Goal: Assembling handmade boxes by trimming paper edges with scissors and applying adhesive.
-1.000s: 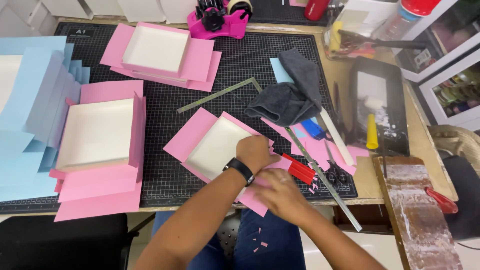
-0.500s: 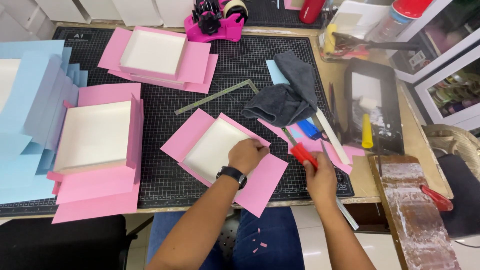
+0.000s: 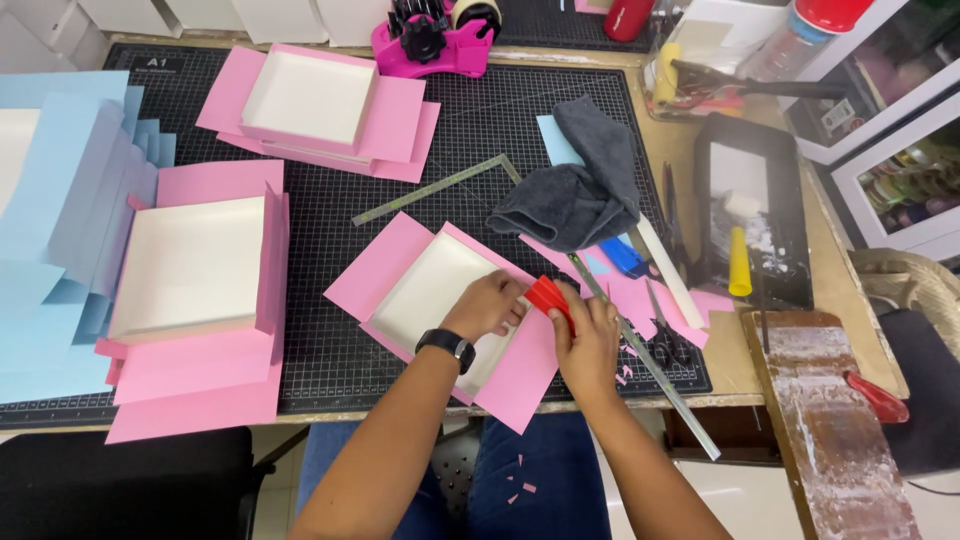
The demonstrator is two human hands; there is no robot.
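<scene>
A: Box? 
B: Shallow white box (image 3: 432, 290) on pink paper (image 3: 520, 375), flaps splayed out, mat (image 3: 330, 350) center-front. 
A: Hands? 
B: Left hand (image 3: 487, 305) on the box's 3 o'clock wall, fingers curled together pressing it. Right hand (image 3: 588, 335) just beside, fingers clamped on red tool (image 3: 549, 297). 
A: Around? 
B: Steel ruler (image 3: 645, 365) at 3, grey cloth (image 3: 580, 190) at 1, bigger pink box (image 3: 190, 265) at 9.

Black wristwatch (image 3: 447, 345), bare forearms, blue jeans (image 3: 540, 480)
</scene>
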